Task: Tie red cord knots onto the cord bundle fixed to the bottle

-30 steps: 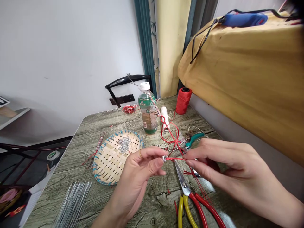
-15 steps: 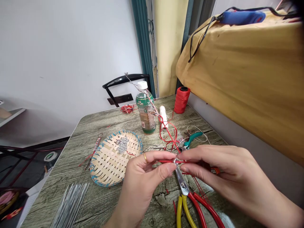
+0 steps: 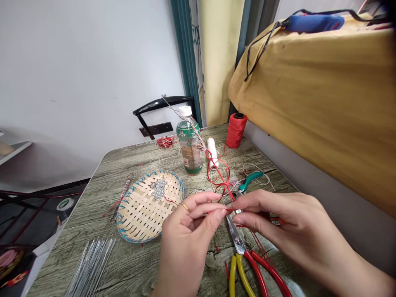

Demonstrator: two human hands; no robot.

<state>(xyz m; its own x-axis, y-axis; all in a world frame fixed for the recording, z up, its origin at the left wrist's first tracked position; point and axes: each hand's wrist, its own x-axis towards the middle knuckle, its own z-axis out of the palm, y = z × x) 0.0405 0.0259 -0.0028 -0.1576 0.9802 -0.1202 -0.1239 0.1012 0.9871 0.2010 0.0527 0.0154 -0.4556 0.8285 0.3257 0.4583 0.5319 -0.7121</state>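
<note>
Red cord (image 3: 229, 209) stretches between my two hands at the centre of the head view. My left hand (image 3: 194, 231), wearing a ring, pinches it between thumb and fingers. Opposite, my right hand (image 3: 278, 222) has thumb and index fingertip closed on the cord; a small silvery piece shows by these tips, too small to name. Beyond my fingers, red cord loops (image 3: 227, 183) lead up to a twisted strand running past the bottle (image 3: 190, 148). Below lie long-nosed pliers with red handles (image 3: 256, 272) and yellow handles (image 3: 239, 276) beside them; the yellow tool's head is hidden.
A woven bamboo tray (image 3: 139, 218) with silvery beads (image 3: 159, 189) lies left. Metal rods (image 3: 91, 268) lie near the front. Behind are a red spool (image 3: 236, 131), white spool (image 3: 212, 152), tangled thread (image 3: 165, 142), and a green-handled tool (image 3: 252, 179).
My left fingers have shifted on the red cord, and the other fingers have lifted a little. The small silvery piece between my fingertips now shows nearer my right hand.
</note>
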